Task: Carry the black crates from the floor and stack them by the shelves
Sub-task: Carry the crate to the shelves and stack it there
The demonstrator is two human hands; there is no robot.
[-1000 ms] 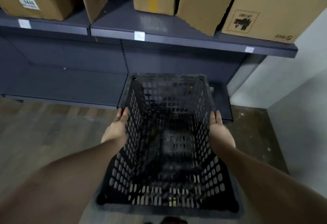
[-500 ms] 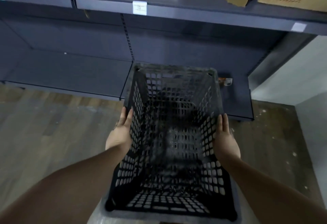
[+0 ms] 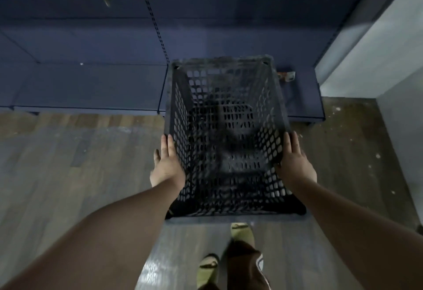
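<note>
Black crate (image 3: 226, 138), perforated and open-topped, sits between both hands, its far end over the near edge of the bottom shelf (image 3: 91, 88) and its near end above the wooden floor (image 3: 68, 163). Left hand (image 3: 168, 163) lies flat, fingers together, against the left wall. Right hand (image 3: 295, 161) presses likewise on the right wall. Whether the crate rests on anything cannot be told. Small object (image 3: 286, 76) lies on the shelf, far right of the crate.

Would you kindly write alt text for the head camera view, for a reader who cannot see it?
Seen from above, a person's left hand and right hand press flat against opposite sides of an empty black crate, held in front of a dark blue bottom shelf. Below lie a wooden floor and the person's feet in greenish sandals.
</note>
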